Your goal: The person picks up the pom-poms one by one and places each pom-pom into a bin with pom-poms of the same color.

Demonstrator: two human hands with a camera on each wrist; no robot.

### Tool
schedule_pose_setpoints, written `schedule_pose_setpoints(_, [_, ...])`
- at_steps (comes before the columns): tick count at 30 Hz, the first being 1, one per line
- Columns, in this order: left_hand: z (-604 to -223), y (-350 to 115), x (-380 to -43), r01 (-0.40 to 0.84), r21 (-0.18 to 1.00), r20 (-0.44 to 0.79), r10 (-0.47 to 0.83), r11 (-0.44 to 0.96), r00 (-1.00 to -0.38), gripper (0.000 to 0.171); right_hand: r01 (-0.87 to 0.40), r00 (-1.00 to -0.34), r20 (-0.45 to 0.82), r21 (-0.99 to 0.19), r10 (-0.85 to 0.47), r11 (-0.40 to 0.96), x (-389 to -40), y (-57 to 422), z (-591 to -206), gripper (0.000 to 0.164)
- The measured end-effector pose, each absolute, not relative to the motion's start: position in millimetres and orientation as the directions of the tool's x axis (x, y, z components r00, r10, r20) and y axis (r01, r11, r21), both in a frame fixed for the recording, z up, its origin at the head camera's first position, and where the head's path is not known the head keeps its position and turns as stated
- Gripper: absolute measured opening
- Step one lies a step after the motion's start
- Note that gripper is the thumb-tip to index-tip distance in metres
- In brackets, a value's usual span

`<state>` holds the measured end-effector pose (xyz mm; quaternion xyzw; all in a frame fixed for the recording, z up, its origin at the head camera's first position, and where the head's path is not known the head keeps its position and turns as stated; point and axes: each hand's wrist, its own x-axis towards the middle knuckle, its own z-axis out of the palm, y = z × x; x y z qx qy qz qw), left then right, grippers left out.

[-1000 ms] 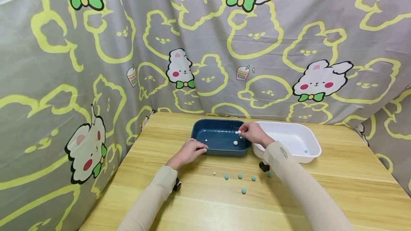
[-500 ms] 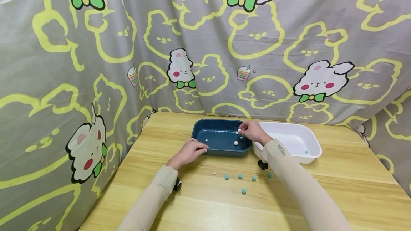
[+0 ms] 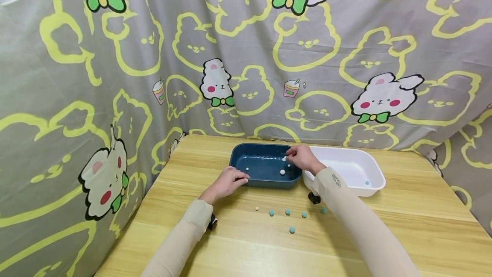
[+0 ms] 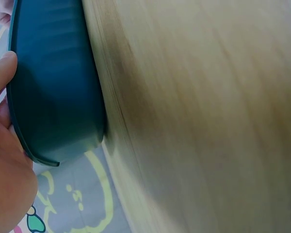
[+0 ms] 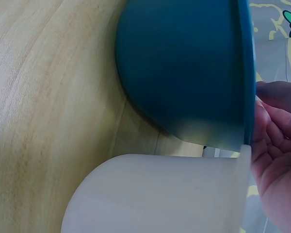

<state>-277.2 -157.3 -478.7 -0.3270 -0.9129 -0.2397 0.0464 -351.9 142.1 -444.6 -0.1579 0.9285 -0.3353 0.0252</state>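
In the head view, my left hand [image 3: 226, 183] grips the near left rim of the dark blue tray [image 3: 261, 182]. The left wrist view shows its thumb [image 4: 7, 68] on the rim, with fingers behind it. Over the tray's right end, my right hand [image 3: 301, 157] has thumb and fingers pinched together. A sliver of a small white ball [image 5: 257, 98] shows between them in the right wrist view; most of it is hidden. Below those fingertips lies a white ball [image 3: 284, 159]. A larger white ball [image 3: 282, 172] and tiny ones [image 3: 247, 169] also lie inside the tray.
A white tray [image 3: 357, 157] stands right beside the blue one, holding a teal ball [image 3: 367, 182]. Several teal balls [image 3: 287, 211] and one small cream ball [image 3: 257, 209] lie on the wooden table [image 3: 238, 243] in front. A patterned curtain [image 3: 250, 46] hangs behind.
The white ball visible at my right fingertips earlier is now mostly covered by them in the head view. The right hand barely shifts; the left hand stays at the rim.
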Motion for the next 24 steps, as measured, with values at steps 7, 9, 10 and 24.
schedule_pose_setpoints(7, [-477.9,-157.1,-276.6,0.607,0.416,0.225,0.570,0.678,-0.790,0.022,-0.294,-0.945,0.080,-0.635,-0.317,0.715,-347.5,143.0,-444.8,0.024])
schedule_pose_setpoints(9, [-477.7,-157.1,-276.2,0.607,0.417,0.227,0.570,0.676,-0.790,0.022,-0.310,-0.941,0.101,-0.635,-0.322,0.708,-344.6,144.2,-444.7,0.024])
schedule_pose_setpoints(10, [-477.5,-156.9,-276.1,0.608,0.417,0.229,0.570,0.675,-0.789,0.022,-0.321,-0.939,0.114,-0.635,-0.326,0.703,-342.6,145.2,-444.2,0.023])
schedule_pose_setpoints(24, [-475.7,-156.7,-274.9,0.605,0.421,0.226,0.568,0.676,-0.791,0.023,-0.411,-0.895,0.141,-0.630,-0.424,0.659,-293.1,151.1,-423.8,0.018])
